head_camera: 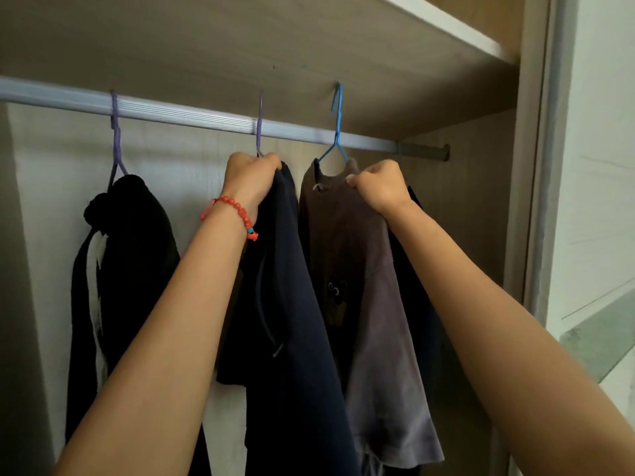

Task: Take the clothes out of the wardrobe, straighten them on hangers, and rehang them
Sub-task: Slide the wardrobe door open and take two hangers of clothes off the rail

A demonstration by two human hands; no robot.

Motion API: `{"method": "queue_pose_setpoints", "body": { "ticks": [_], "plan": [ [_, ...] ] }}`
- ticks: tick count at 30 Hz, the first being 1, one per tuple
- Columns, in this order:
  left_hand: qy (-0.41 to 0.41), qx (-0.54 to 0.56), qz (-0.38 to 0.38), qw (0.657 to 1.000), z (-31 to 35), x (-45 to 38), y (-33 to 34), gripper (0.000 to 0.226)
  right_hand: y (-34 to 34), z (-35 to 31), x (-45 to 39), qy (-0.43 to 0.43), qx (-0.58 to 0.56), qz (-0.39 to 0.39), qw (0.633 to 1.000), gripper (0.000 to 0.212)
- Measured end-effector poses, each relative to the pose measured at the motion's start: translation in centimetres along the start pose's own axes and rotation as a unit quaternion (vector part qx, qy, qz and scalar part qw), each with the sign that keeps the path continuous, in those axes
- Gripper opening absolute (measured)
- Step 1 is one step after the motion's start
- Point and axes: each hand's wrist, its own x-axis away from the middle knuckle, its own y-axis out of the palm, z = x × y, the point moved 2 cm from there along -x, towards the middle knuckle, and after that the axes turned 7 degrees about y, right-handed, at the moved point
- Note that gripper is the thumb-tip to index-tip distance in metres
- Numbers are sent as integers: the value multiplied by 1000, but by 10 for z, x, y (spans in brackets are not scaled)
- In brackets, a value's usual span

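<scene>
A silver rail (192, 115) runs across the wardrobe. Three garments hang from it. A black garment (130, 262) hangs at the left on a purple hanger (116, 132). In the middle, a navy garment (292, 304) hangs from a second purple hanger (260, 125); my left hand (249, 175), with a red bead bracelet at the wrist, is closed on its top. To the right, a brown-grey t-shirt (371, 304) hangs on a blue hanger (336, 132). My right hand (381, 187) grips the t-shirt's shoulder by the collar.
A shelf (446, 25) lies above the rail. The wardrobe's side wall and door frame (536, 166) stand close on the right. The pale back panel (58, 166) shows between the garments. Something dark hangs behind the t-shirt.
</scene>
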Motion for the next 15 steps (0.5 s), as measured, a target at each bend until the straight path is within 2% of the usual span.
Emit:
{"method": "queue_pose_setpoints", "body": {
  "ticks": [3, 6, 10, 15],
  "plan": [
    [28, 5, 8, 1000, 2, 1, 0, 25, -2, 7, 9, -10, -11, -18, 1000, 29],
    [39, -14, 18, 999, -12, 10, -1, 17, -3, 20, 20, -6, -40, -35, 999, 15],
    [26, -5, 24, 999, -32, 29, 1, 14, -6, 37, 28, 31, -96, -62, 993, 35],
    [18, -35, 34, 999, -43, 63, 4, 12, -13, 61, 42, 51, -125, -130, 982, 34]
  ]
}}
